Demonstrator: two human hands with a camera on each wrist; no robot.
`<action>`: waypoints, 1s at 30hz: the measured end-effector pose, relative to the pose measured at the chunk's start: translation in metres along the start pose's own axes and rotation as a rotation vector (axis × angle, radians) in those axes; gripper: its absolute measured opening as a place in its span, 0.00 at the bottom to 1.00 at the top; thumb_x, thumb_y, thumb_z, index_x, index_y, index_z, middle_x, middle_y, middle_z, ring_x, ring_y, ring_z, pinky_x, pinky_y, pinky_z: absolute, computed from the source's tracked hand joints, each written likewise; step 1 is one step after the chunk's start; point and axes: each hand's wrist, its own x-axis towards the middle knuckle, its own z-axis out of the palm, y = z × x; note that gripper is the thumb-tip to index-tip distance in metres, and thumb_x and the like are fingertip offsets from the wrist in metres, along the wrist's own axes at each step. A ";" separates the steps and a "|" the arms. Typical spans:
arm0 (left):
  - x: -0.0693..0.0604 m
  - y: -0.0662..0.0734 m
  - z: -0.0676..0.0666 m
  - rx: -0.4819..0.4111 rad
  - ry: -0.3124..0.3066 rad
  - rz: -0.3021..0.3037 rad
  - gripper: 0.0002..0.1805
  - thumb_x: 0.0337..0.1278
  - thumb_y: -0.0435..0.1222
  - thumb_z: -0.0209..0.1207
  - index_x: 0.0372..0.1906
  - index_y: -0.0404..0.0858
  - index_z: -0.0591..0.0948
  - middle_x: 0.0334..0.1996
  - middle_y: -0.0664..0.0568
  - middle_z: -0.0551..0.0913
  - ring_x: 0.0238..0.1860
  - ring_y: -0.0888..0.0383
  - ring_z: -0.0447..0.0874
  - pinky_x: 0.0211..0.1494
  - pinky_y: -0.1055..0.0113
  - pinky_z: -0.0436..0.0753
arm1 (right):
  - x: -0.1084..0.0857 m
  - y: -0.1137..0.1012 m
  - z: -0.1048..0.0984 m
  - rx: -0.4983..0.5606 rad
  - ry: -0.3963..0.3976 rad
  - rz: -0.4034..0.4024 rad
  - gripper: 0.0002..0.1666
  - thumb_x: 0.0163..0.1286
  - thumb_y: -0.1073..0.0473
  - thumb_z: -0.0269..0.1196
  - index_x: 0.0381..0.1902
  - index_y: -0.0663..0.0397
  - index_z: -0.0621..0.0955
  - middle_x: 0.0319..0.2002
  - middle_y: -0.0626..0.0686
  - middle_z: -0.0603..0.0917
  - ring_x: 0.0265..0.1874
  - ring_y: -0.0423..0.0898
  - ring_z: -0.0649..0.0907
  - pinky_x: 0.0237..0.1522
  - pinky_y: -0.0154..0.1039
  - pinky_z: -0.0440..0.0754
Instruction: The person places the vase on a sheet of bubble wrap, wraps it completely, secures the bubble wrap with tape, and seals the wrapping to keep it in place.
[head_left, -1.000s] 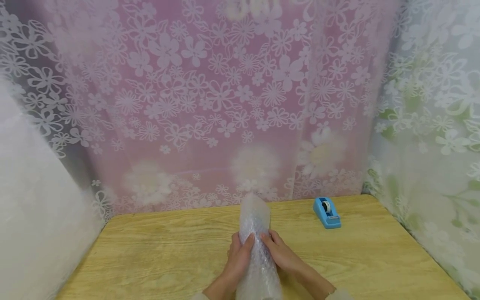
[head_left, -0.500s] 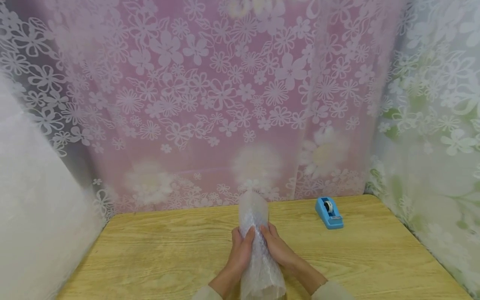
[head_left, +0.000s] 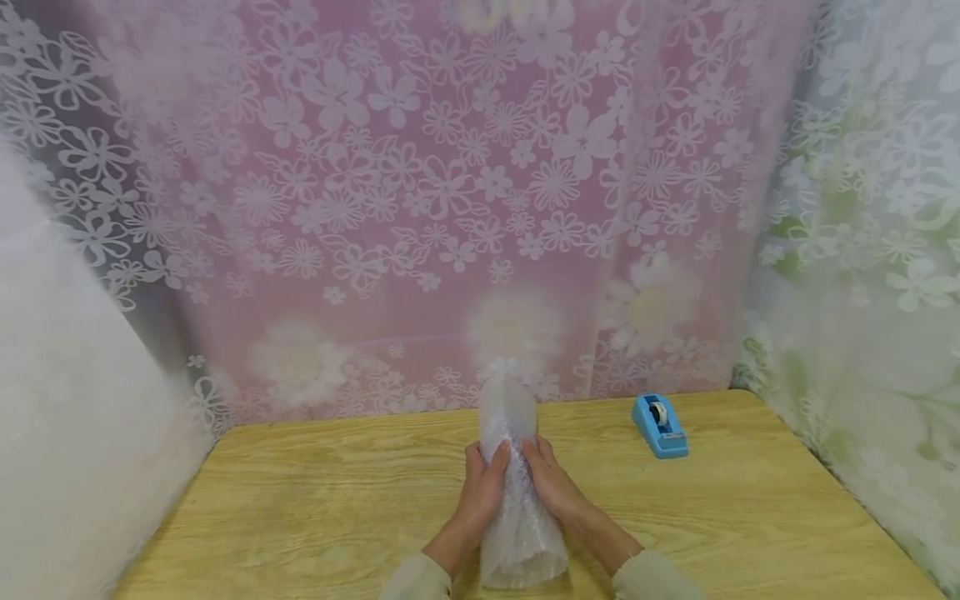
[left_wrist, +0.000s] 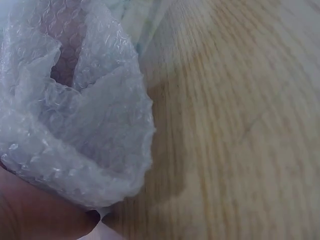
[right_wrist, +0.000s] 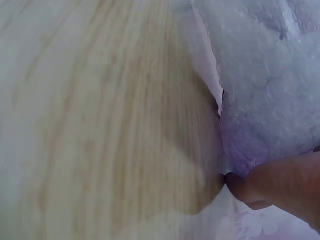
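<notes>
A roll of bubble wrap (head_left: 517, 508) lies lengthwise in the middle of the table, its near end a loose, open tube. Whatever is inside it is hidden. My left hand (head_left: 480, 492) grips its left side, thumb on top. On the other side my right hand (head_left: 557, 492) holds it the same way, the two thumbs close together. In the left wrist view the folded, open end of the bubble wrap (left_wrist: 110, 120) shows above part of the hand. The right wrist view has fingers (right_wrist: 285, 182) against the bubble wrap (right_wrist: 270, 90).
A blue tape dispenser (head_left: 660, 427) with a roll of tape stands at the back right of the wooden table (head_left: 315, 500). Pink floral sheeting (head_left: 420, 208) hangs behind the table, with pale sheeting (head_left: 862, 333) along the right side and white sheeting (head_left: 75, 375) on the left.
Both hands have moved slightly away from me along with the bubble wrap, and its near end has come fully into the head view. The hold stays the same.
</notes>
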 end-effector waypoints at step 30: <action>0.003 0.001 -0.013 0.052 0.022 -0.053 0.45 0.65 0.64 0.38 0.70 0.30 0.52 0.65 0.34 0.58 0.64 0.36 0.60 0.63 0.38 0.58 | 0.005 0.006 -0.011 0.178 -0.095 -0.057 0.41 0.77 0.39 0.38 0.72 0.64 0.48 0.68 0.66 0.55 0.66 0.64 0.57 0.65 0.61 0.52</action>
